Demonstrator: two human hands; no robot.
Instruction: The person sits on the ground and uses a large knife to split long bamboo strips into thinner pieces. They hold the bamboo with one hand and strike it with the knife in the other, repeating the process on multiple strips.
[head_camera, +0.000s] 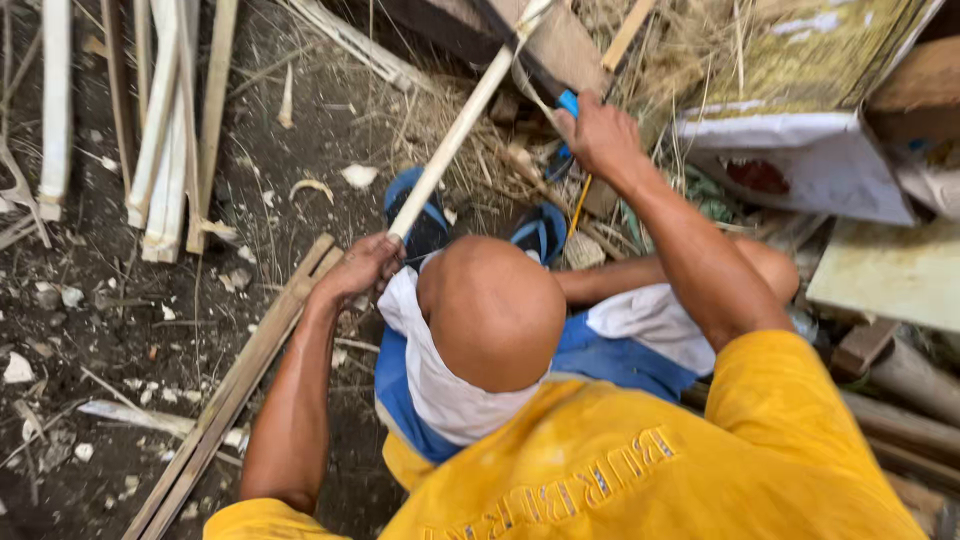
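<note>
Bamboo strip (462, 125) runs from our knee away to the far side; our left hand (362, 264) is clamped on its near end to steady it, while our right hand (601, 135) grips a blue-handled knife (567, 103) against it, above our blue sandals (540, 232).

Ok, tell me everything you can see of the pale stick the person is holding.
The pale stick is a long, straight strip, whitish like peeled bamboo or wood. It slants from lower left to upper right over the dirt ground. The left hand grips its lower end near the knee. The right hand, holding a blue-handled tool, is by its upper part; whether a blade touches the stick cannot be told.
</note>
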